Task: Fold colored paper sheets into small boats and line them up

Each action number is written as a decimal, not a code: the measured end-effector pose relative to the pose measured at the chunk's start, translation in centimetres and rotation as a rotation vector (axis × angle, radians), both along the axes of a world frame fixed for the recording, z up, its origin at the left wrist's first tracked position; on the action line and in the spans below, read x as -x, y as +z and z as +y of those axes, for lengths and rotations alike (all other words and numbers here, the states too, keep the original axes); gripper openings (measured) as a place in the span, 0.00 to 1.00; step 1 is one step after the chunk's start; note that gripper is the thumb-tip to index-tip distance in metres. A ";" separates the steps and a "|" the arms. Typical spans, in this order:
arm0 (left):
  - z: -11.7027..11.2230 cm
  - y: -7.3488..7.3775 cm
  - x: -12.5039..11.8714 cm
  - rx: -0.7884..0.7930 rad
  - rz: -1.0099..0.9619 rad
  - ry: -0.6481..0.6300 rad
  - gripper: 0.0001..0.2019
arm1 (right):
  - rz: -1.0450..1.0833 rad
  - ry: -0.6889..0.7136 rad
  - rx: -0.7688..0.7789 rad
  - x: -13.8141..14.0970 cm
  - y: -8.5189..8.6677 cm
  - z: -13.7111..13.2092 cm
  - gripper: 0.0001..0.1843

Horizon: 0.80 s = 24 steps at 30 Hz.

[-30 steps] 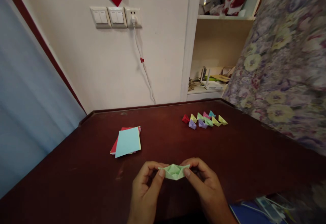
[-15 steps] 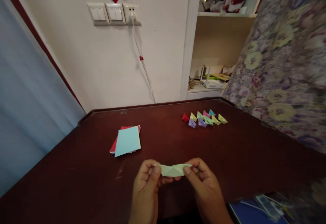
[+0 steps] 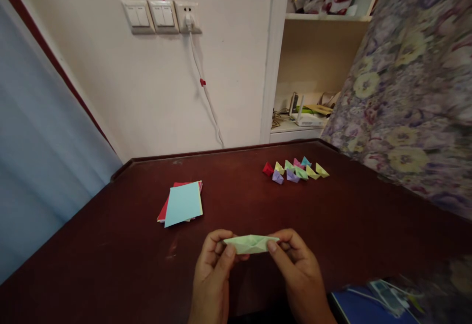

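A pale green folded paper boat point(image 3: 251, 245) is stretched lengthwise between my two hands, above the near part of the dark red table point(image 3: 236, 201). My left hand point(image 3: 216, 270) pinches its left end, thumb in front and fingers behind. At the right end, my right hand point(image 3: 300, 267) grips it the same way. Creases show on the boat's front, and a small peak stands at the middle of its upper edge. Fingers partly hide both ends.
Left of centre lies a stack of coloured paper point(image 3: 184, 203), light blue on top. Several small folded paper boats point(image 3: 291, 171) sit in rows at the back right. A blue flat object point(image 3: 363, 307) is at the lower right. Curtains point(image 3: 401, 93) hang at the right side.
The pale green boat has tilted slightly in my hands; its upper edge now rises to a middle peak, where it dipped before. Both hands keep their hold. The view has shifted a little.
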<state>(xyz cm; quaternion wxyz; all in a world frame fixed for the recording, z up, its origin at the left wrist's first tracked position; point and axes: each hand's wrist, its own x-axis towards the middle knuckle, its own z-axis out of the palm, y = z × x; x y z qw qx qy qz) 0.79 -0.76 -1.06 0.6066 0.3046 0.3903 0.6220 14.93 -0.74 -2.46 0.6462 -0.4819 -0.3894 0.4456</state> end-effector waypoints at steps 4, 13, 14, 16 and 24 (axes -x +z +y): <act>-0.4 -0.3 0.0 -0.028 0.096 -0.035 0.24 | -0.037 -0.029 -0.025 0.1 -0.1 -0.4 0.13; -0.1 -1.0 0.2 -0.022 0.164 -0.004 0.21 | -0.085 0.170 -0.107 -0.4 -0.1 -1.0 0.07; -0.1 -1.0 0.2 -0.020 0.166 -0.008 0.21 | -0.075 0.186 -0.112 -0.5 -0.2 -1.0 0.08; -0.2 -0.8 0.1 -0.009 0.176 -0.018 0.20 | -0.079 0.165 -0.119 -0.5 -0.3 -1.0 0.09; -0.4 -0.7 0.0 0.007 0.231 -0.023 0.19 | -0.130 0.016 -0.108 0.0 -0.3 -0.9 0.06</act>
